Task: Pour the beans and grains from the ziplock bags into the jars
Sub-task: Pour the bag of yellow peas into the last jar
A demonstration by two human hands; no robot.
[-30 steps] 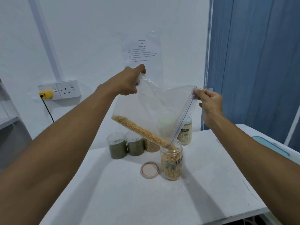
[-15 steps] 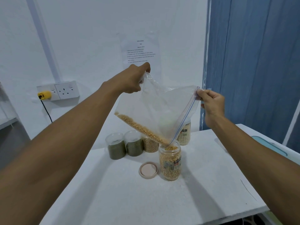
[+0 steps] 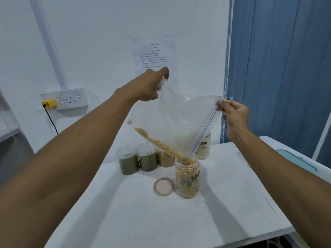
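A clear ziplock bag [image 3: 179, 120] hangs tilted above an open glass jar [image 3: 187, 178] that is nearly full of yellow grains. My left hand [image 3: 148, 85] pinches the bag's raised bottom corner. My right hand [image 3: 234, 113] pinches the zip edge at its upper end. The lower end of the bag's mouth points into the jar's opening. A thin line of yellow grains [image 3: 159, 142] lies along the bag's lower fold, sloping toward the jar.
The jar's lid [image 3: 163, 186] lies upside down on the white table [image 3: 143, 221], left of the jar. Behind stand two jars of green grains [image 3: 128, 160] [image 3: 147, 157] and two of pale beans [image 3: 165, 159] [image 3: 203, 148]. A teal tray [image 3: 295, 161] sits at right.
My left hand has lifted the bag's bottom corner higher, steepening the tilt. Fewer grains lie in the bag and the jar is fuller.
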